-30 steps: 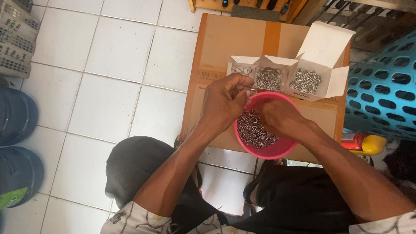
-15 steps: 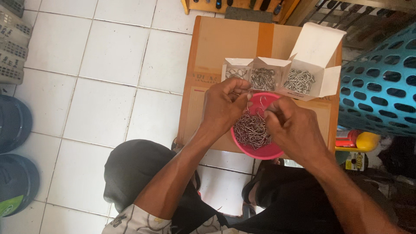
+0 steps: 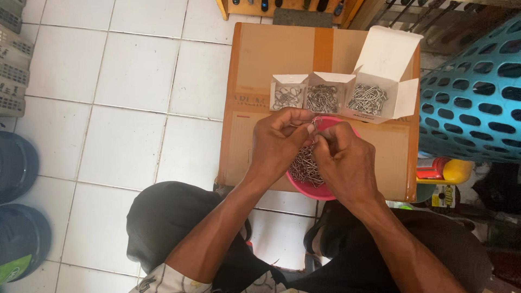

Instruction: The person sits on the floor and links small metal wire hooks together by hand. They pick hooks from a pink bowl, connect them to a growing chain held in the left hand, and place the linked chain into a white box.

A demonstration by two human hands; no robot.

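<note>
Thin bent metal hook (image 3: 316, 122), pinched between left hand (image 3: 279, 144) and right hand (image 3: 344, 163) above pink bowl (image 3: 320, 190).

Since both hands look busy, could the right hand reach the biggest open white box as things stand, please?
Probably yes: the right hand is just below the biggest white box, with nothing between them, though its fingers pinch a small wire piece.

Even, soft daylight, bright overall; white floor tiles (image 3: 130, 70) show mild sheen, no hard glare, and the open lid of the white box (image 3: 388, 51) is near blown out. Shadows weak, darkest under the cardboard carton (image 3: 282, 49) edge and betw. the knees. Focus sharp at centre; slight wide-angle bending at frame edges; fingertips a bit soft.
</note>
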